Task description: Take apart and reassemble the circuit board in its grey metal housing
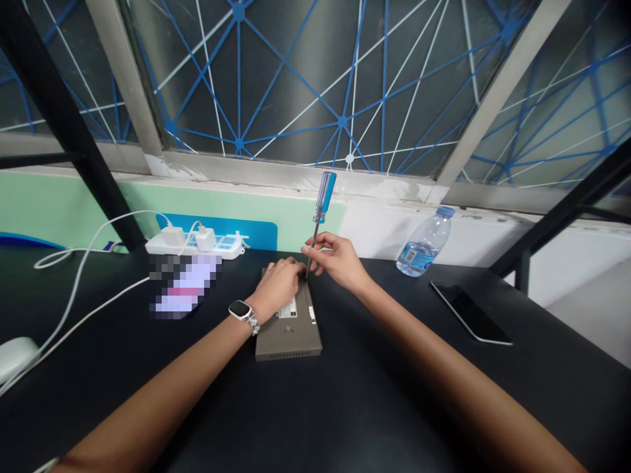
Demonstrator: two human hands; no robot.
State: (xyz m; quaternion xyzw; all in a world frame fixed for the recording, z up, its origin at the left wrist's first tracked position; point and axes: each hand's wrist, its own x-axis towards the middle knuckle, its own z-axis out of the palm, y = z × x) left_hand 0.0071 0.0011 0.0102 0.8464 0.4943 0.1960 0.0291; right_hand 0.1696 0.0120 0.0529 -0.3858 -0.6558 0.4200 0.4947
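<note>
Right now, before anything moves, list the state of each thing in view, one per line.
Left hand: resting on the box
Right hand: fingers at the screwdriver's shaft
Screwdriver: handle up, tip down by the box's right edge
Box: lying flat
Watch: worn on left wrist, screen dark
Power strip: two white plugs in
Bottle: standing, capped
Slim device: flat, screen dark

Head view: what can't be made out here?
All in the head view:
Tip of the screwdriver: too small to tell its seating.
Much of the gray-brown box's far half: behind the left hand.
Print on the white label: too small.
White object: cut off by the left edge.
</note>
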